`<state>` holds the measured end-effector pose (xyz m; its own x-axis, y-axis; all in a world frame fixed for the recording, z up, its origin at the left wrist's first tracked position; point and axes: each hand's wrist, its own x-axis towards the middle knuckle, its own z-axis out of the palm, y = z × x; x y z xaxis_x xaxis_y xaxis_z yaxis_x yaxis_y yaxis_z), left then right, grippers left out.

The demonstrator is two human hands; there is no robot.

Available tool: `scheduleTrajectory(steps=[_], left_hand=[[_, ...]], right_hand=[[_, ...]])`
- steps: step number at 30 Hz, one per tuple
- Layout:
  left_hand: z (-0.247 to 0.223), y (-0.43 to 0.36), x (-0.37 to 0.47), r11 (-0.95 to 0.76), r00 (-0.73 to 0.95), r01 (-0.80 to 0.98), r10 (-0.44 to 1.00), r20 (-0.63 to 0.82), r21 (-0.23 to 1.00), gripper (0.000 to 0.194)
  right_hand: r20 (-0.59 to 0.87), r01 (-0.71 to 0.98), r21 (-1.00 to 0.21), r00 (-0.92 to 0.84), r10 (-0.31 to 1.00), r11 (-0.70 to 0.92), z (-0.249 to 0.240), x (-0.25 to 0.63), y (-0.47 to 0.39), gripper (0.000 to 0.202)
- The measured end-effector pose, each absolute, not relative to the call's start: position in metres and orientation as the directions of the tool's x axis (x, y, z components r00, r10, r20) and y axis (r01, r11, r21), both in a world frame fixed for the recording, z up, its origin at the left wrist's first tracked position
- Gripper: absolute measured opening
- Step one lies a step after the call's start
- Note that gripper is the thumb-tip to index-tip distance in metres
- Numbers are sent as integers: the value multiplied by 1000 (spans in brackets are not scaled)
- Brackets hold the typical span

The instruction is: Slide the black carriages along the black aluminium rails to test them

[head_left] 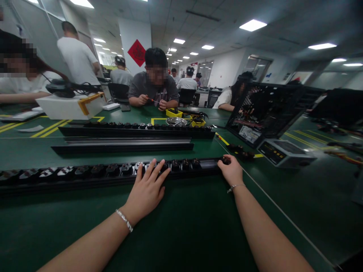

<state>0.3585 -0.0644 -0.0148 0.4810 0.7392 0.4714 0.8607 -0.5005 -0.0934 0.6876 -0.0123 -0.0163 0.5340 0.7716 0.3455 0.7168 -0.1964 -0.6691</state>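
A long black channel runs across the green table in front of me, with a row of small black socket modules seated along it. My left hand lies over the row with its fingers spread, touching the tops near the middle. At the channel's right end, my right hand is closed on a small black module, gripped between thumb and fingers. A bare stretch of the channel floor shows between that module and the row. My fingers partly hide the gripped module.
Behind lie an unfilled black channel and another filled one. Loose black parts sit to the right, near a power supply unit and an open computer case. Across the table, a person holds a screwdriver near yellow bins.
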Motion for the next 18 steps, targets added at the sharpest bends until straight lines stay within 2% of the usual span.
scheduleTrajectory(steps=[5, 9, 18], left_hand=[[-13, -65, 359, -507, 487, 857, 738, 467, -93, 51], [-14, -65, 359, -506, 483, 858, 735, 475, -90, 50], [-14, -64, 360, -497, 483, 862, 745, 459, -100, 49]], right_hand=[[322, 662, -712, 604, 729, -234, -17, 694, -11, 39], [335, 638, -744, 613, 715, -199, -19, 697, -10, 37], [348, 661, -724, 596, 723, -196, -22, 697, -12, 37]])
